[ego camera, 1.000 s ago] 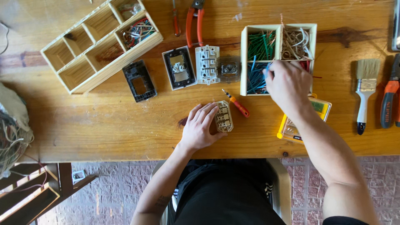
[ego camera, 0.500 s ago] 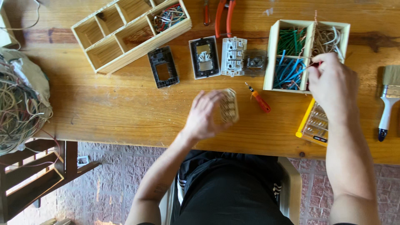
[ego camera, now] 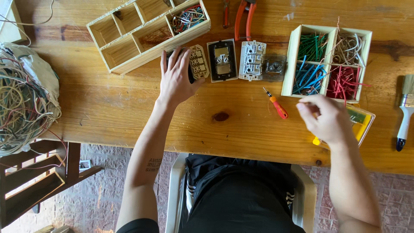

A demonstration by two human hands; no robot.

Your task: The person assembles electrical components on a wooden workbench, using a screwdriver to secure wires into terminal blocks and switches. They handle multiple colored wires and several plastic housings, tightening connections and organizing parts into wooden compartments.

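- the left hand [ego camera: 176,77] is laid flat, fingers spread, on the wooden table [ego camera: 108,108], over a dark part that is mostly hidden beneath it; nothing is seen clasped in it.
- a beige switch module [ego camera: 199,61] is seen touching the thumb side of that hand, just below the long wooden divider box [ego camera: 146,32].
- the right hand [ego camera: 326,118] is held curled above the table's near edge, its fingertips pinched together; whether anything thin is pinched there cannot be told.
- a yellow plastic case [ego camera: 364,125] is partly covered by the right hand.
- a small orange screwdriver [ego camera: 276,103] is left lying on the table between the two hands, apart from both.
- a black-framed switch plate [ego camera: 222,60], a white socket block [ego camera: 252,60] and a small grey part [ego camera: 274,67] are lined up in a row to the right of the beige module.
- a square four-compartment wooden box [ego camera: 330,58] is set just beyond the right hand, filled with green, white, blue and red wire pieces.
- red-handled pliers [ego camera: 241,17] are placed at the far edge of the table.
- a paintbrush [ego camera: 405,112] is laid at the right edge.
- a tangled bundle of wires [ego camera: 23,103] is piled at the left end of the table.
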